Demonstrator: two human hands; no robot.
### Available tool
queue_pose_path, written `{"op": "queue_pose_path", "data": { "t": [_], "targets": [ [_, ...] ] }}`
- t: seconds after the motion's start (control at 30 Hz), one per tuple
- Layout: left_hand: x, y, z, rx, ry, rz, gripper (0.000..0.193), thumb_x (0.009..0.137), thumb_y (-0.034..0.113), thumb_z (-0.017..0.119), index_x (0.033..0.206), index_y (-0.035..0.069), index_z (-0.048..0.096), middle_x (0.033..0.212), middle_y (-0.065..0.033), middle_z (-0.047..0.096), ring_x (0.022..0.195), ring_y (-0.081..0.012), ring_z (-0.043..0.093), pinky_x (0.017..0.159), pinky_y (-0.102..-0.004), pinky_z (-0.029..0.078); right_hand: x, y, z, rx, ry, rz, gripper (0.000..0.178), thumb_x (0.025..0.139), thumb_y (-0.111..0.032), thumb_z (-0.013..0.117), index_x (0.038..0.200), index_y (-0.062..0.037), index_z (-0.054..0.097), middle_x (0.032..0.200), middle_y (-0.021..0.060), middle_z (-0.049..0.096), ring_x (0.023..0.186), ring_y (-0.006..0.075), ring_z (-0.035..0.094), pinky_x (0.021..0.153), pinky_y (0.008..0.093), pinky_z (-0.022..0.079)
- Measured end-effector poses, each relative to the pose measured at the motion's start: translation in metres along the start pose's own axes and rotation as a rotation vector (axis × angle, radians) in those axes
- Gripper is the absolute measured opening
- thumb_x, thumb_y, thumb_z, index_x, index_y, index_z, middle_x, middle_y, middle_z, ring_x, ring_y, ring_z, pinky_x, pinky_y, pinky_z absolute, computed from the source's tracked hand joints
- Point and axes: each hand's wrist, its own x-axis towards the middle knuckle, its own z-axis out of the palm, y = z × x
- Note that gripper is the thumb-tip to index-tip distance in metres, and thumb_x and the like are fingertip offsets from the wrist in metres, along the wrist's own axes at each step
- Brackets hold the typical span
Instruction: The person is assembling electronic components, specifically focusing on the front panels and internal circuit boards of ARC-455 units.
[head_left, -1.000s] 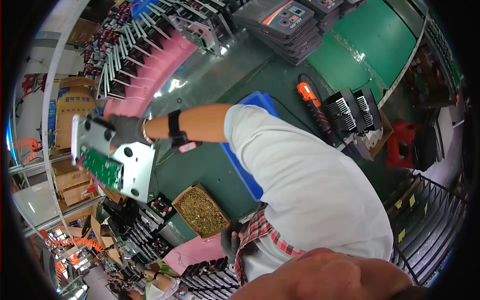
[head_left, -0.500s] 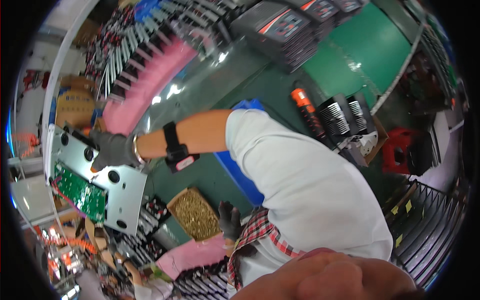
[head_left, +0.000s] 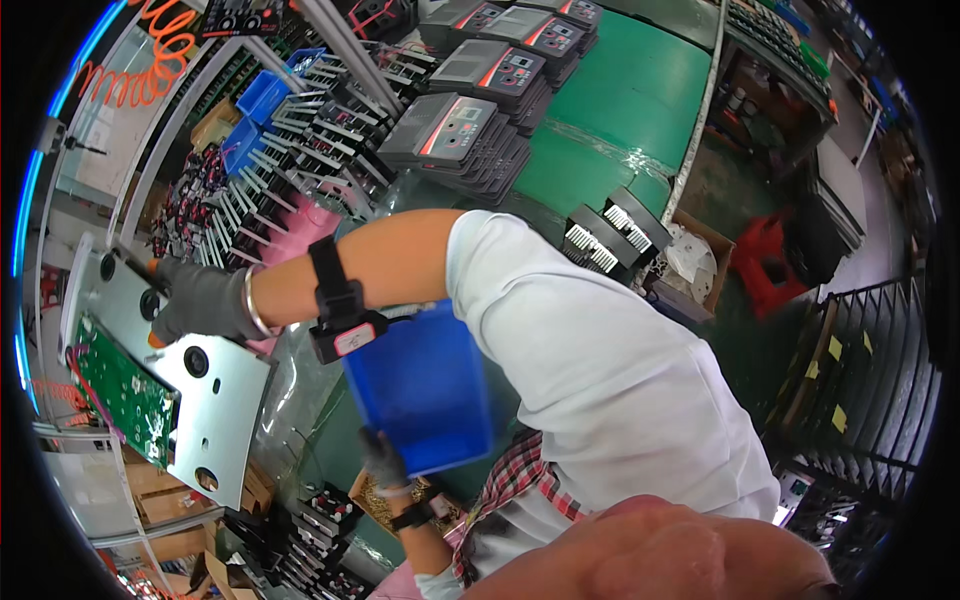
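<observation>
My right hand point(head_left: 205, 300), in a grey glove with bare fingertips, reaches across to the far left and grips a flat silver metal panel point(head_left: 225, 420). The panel is held tilted; it has round black-rimmed holes, and a green circuit board point(head_left: 125, 395) with red wires is on its face. My left hand point(head_left: 383, 458), also gloved, is closed on the near left edge of a blue plastic bin point(head_left: 425, 385), below my right forearm. No contents show in the bin, which is slightly blurred. Beneath the left wrist, a box of small brass-coloured pieces point(head_left: 372, 505) is partly hidden.
Stacks of dark grey device housings point(head_left: 450, 130) stand on the green bench mat point(head_left: 620, 90). Rows of metal-and-black parts point(head_left: 290, 140) line the back left. Black finned parts point(head_left: 615, 230) lie beside a carton point(head_left: 715, 265). A red stool point(head_left: 765, 265) stands on the right.
The blue bin has shifted left, out from under my right arm and partly over the brass pieces. My left hand has moved onto its edge. My right hand keeps the panel; the view has turned.
</observation>
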Motion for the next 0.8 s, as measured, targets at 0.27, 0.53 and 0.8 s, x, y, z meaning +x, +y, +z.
{"op": "queue_pose_path", "data": {
  "t": [0.27, 0.53, 0.8],
  "targets": [
    [0.012, -0.009, -0.062, 0.190, -0.315, -0.198, 0.036, 0.074, 0.004, 0.051, 0.109, -0.002, 0.046, 0.101, -0.0221, 0.054, 0.094, -0.0343, 0.053, 0.079, -0.0382, 0.041, -0.137, -0.058, -0.076, 0.269, 0.083, -0.002, 0.059, 0.063, -0.015, 0.066, 0.116, -0.0069, 0.042, 0.089, 0.0081, 0.055, 0.069, 0.0155, 0.056, 0.055, 0.0302, 0.047],
    [0.041, -0.006, 0.012, 0.239, -0.424, -0.380, 0.038, 0.073, 0.025, 0.051, 0.105, 0.004, 0.051, 0.102, -0.0200, 0.055, 0.099, -0.0348, 0.050, 0.082, -0.0396, 0.039, -0.394, -0.138, -0.134, 0.241, 0.485, 0.070, 0.025, 0.083, -0.019, 0.044, 0.102, -0.0037, 0.051, 0.085, 0.0067, 0.059, 0.073, 0.0122, 0.059, 0.065, 0.0240, 0.049],
    [0.061, 0.107, 0.066, 0.378, -0.245, 0.088, 0.041, 0.076, 0.032, 0.055, 0.108, 0.006, 0.052, 0.109, -0.0149, 0.053, 0.100, -0.0293, 0.051, 0.085, -0.0366, 0.040, -0.604, -0.158, -0.178, -0.010, 1.182, -0.088, 0.039, 0.080, -0.024, 0.049, 0.110, 0.0013, 0.045, 0.097, 0.0112, 0.056, 0.083, 0.0189, 0.057, 0.073, 0.0293, 0.047]
  ]
}}
